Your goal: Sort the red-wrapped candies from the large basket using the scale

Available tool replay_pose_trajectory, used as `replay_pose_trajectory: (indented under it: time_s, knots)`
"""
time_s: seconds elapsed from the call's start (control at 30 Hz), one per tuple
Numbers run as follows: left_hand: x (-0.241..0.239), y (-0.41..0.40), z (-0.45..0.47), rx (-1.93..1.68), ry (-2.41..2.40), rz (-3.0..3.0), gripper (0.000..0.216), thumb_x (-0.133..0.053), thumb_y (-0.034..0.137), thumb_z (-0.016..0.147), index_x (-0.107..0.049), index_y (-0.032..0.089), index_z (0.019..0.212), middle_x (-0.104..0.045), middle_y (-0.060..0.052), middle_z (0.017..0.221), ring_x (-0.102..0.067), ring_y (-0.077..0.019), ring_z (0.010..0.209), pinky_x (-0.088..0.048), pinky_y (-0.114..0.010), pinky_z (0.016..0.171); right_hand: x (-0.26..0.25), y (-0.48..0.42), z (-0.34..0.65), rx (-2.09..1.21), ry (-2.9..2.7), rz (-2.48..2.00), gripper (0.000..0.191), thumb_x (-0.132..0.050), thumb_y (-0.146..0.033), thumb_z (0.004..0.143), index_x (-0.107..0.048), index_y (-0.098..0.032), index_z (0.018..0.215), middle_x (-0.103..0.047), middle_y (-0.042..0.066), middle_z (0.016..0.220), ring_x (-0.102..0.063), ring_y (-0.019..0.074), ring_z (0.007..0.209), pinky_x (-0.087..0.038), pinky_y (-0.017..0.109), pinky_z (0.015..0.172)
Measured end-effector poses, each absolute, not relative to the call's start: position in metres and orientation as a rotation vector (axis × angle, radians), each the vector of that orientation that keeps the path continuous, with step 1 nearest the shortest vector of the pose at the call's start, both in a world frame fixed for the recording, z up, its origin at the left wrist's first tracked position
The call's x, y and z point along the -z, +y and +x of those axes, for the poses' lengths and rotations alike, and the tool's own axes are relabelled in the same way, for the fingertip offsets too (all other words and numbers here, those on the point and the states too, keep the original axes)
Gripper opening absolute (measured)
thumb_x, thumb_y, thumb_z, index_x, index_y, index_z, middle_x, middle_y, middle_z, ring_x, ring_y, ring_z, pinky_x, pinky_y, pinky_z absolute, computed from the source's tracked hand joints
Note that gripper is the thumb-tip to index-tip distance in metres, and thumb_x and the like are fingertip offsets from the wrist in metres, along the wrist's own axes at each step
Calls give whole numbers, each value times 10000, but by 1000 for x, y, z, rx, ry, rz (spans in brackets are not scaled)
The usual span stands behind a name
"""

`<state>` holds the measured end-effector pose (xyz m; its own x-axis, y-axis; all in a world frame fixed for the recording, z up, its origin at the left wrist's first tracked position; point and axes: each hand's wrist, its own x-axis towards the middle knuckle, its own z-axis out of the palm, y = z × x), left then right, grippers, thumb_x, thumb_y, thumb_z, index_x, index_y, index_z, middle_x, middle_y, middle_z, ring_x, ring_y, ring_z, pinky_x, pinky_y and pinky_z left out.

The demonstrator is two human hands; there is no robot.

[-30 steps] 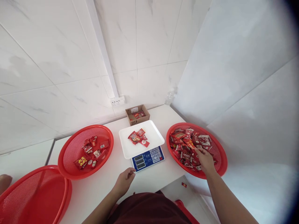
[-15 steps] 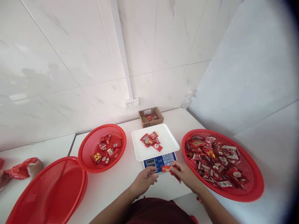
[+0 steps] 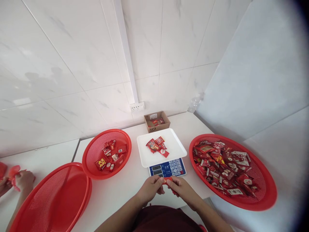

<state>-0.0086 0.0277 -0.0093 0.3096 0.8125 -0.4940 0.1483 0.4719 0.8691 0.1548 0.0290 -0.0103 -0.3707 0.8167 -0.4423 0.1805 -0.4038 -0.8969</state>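
Just in front of the scale (image 3: 177,168), a small red snack packet (image 3: 166,181) is pinched between my two hands. My left hand (image 3: 151,188) has thumb and fingers closed at its left end. Closed on its right end is my right hand (image 3: 181,189), with more red wrapper showing under those fingers. Behind them, the white weighing tray (image 3: 175,145) on the scale bears several red packets (image 3: 156,146) in a loose cluster. My fingers hide most of the held packet and part of the scale's front edge.
On the right stands a red basket (image 3: 267,193) full of red packets. A smaller red basket (image 3: 88,158) with fewer packets sits left, beside a large red basket (image 3: 82,206). A cardboard box (image 3: 158,129) is behind the tray. A co-worker's hands (image 3: 24,180) handle red plastic at far left.
My right hand has brought the packet left, and my left hand, apart from it before, has closed on its other end. The co-worker's hands and red plastic have shifted left.
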Motion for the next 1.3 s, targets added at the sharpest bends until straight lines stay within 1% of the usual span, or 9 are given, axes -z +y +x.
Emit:
replay_pose_trajectory:
  time_s: [0.13,0.37,0.43,0.53,0.6,0.73,0.83,1.03,1.3]
  knots:
    - [4,26,-9,-617,1066,868,435,-538,592,707,-487,161,671,-514,21,504,-516,-122,539,-378,-280,619,4,29,156,-1861,-1319,-1379,420,-525,-592,721,-483,-182,639,-413,-65,515,-336,70,482,-257,216,470]
    - [0,22,-10,-639,828,622,439,-575,562,709,-413,171,592,-475,30,457,-527,-119,500,-406,-277,590,-6,28,162,-1946,-1336,-1250,431,-506,-585,742,-568,-160,702,-413,-61,500,-314,64,467,-239,207,461]
    - [-1,22,-9,-645,907,673,419,-566,560,716,-438,167,644,-522,17,530,-538,-122,542,-428,-283,589,-6,28,162,-1911,-1370,-1280,424,-503,-576,750,-566,-162,685,-401,-62,502,-317,65,471,-251,205,463]
    - [-3,23,-7,-597,987,758,420,-595,555,688,-493,175,834,-583,0,699,-570,-139,643,-456,-303,611,-4,28,160,-1862,-1473,-1248,428,-483,-569,766,-556,-165,649,-448,-43,546,-367,75,503,-300,208,483]
    - [-2,24,-6,-545,1031,804,463,-616,556,659,-521,166,891,-587,-5,708,-579,-143,657,-450,-309,636,0,28,157,-1836,-1534,-1217,440,-463,-571,776,-554,-164,637,-503,-23,592,-399,83,523,-333,214,503]
    - [4,24,-6,-525,1124,825,478,-615,576,625,-566,134,798,-586,-12,638,-568,-132,604,-430,-308,655,4,26,155,-1817,-1565,-1242,428,-452,-559,787,-570,-166,666,-537,-14,624,-406,85,520,-356,216,509]
    - [8,24,-6,-513,1126,835,465,-611,585,614,-535,147,748,-579,-1,590,-551,-122,533,-415,-286,586,4,24,156,-1846,-1582,-1229,417,-449,-548,795,-587,-167,696,-537,-16,622,-402,85,520,-359,214,514]
    - [7,23,-7,-487,1086,842,424,-585,583,646,-468,180,711,-499,54,474,-441,-76,383,-345,-234,459,4,22,160,-1818,-1641,-1256,447,-432,-561,800,-611,-166,695,-447,-37,544,-378,84,510,-360,216,519]
    - [0,24,-7,-427,1085,799,383,-611,521,658,-453,183,744,-527,45,536,-502,-92,478,-363,-238,521,11,22,164,-1795,-1540,-1396,361,-528,-508,748,-535,-167,629,-463,-48,519,-407,81,503,-347,216,511]
